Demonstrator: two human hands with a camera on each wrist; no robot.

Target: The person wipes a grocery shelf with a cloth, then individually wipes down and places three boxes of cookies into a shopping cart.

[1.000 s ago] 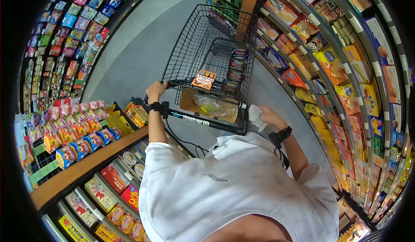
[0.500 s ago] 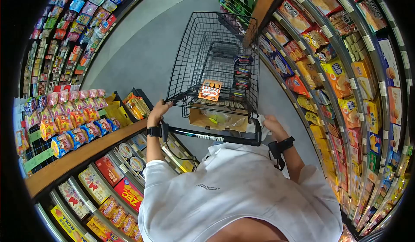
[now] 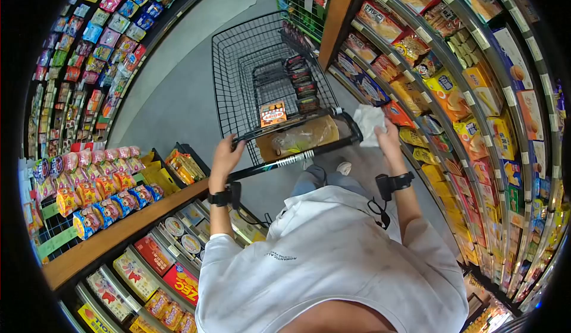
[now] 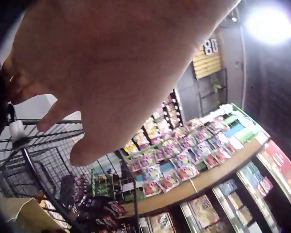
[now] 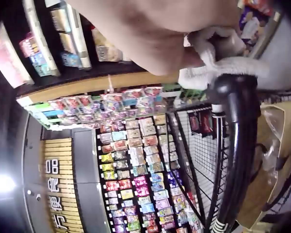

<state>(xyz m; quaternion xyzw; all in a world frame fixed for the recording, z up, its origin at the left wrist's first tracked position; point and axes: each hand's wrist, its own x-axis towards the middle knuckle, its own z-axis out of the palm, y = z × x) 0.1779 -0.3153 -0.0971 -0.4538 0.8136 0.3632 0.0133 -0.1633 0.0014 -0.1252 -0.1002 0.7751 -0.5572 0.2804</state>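
shelves (image 3: 119, 232) flank cart (image 3: 327, 148); left fingers (image 4: 85, 151) spread, right fingers (image 3: 382, 133) pinching white cloth (image 3: 369, 121).

One left hand (image 3: 225, 162), one right hand (image 3: 389, 140), two wrist straps (image 3: 403, 181), one white cloth (image 3: 369, 123), one shopping cart (image 3: 250, 173), one orange pack (image 3: 273, 113), one cardboard box (image 3: 266, 149), dark packets (image 3: 304, 88) too overlapped to count

Loose white tee (image 3: 339, 267), short sleeves (image 3: 229, 255), wide round neckline, a few greyish smudges plus tiny dark lettering (image 3: 282, 256) up front. Chunky black wrist straps (image 3: 404, 180) on both arms, boxy black units (image 3: 236, 195) attached, skinny black cables (image 3: 254, 221). Blue-grey pants (image 3: 350, 183), pale shoe (image 3: 344, 167).
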